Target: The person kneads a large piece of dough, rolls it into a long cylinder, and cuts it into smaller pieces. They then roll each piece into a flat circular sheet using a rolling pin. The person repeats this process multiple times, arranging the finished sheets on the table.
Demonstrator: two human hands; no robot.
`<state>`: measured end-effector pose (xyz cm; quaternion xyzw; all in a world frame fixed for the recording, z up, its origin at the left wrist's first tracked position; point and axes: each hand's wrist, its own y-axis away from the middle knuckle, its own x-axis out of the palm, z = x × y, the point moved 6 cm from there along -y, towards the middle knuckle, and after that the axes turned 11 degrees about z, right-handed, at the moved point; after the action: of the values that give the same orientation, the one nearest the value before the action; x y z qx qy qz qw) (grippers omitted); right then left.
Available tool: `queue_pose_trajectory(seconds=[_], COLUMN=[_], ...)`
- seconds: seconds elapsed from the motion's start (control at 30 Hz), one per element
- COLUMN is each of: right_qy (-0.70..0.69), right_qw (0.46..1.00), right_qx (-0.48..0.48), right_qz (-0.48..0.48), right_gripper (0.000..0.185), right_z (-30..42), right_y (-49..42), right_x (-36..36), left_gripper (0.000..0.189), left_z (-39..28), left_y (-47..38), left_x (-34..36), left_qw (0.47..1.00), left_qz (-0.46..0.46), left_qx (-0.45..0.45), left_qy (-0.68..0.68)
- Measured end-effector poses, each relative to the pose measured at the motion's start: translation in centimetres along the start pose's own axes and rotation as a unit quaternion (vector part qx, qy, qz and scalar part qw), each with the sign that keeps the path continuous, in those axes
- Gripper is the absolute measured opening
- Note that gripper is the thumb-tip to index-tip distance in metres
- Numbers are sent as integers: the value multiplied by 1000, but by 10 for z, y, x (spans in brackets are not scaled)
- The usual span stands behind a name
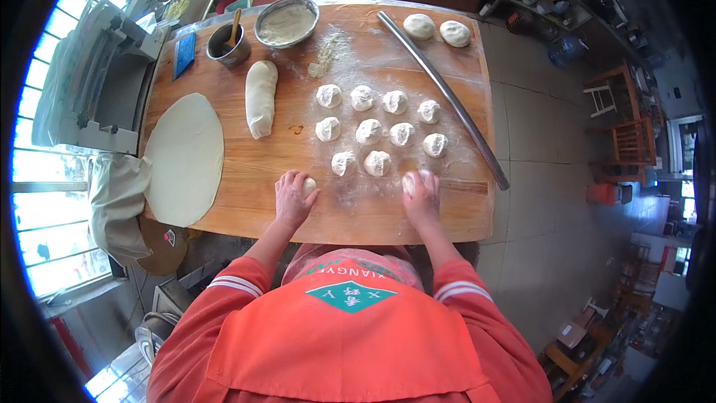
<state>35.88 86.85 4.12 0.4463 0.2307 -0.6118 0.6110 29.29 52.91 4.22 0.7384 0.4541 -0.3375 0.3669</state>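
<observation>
My left hand [292, 197] is curled over a small dough ball [310, 186] near the front edge of the wooden table. Farther right, my right hand [422, 198] cups another dough piece [409, 184]; its fingers are slightly blurred and hide part of it. Beyond both hands, several floured dough balls [368, 131] sit in loose rows, with the nearest one [377, 163] between my hands. A thick dough log [261, 99] lies to the left of these rows. At the far left, a large flat oval dough sheet [184, 159] rests on the table.
A long metal rod [444, 98] lies diagonally on the right, its near end past the table edge. Two larger dough balls [419, 27] sit behind it. At the back are a flour bowl [287, 22], a metal pot [228, 50] and a blue scraper [184, 55]. A machine [112, 84] stands left.
</observation>
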Motion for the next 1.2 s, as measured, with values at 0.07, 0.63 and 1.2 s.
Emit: queue_pose_trajectory(seconds=[0.07, 0.63, 1.2], right_qy=[12, -41, 180], right_qw=[995, 988, 968], right_qx=[56, -145, -176], right_qz=[81, -45, -2], right_gripper=[58, 75, 72], right_z=[-10, 39, 76], right_y=[17, -11, 7], right_x=[2, -8, 69], left_gripper=[59, 54, 73], left_z=[4, -29, -91], left_y=[-5, -45, -23], left_x=[7, 0, 69], left_qw=[999, 976, 978], left_qz=[-28, -55, 65], left_qx=[3, 86, 127], left_qy=[-40, 192, -152])
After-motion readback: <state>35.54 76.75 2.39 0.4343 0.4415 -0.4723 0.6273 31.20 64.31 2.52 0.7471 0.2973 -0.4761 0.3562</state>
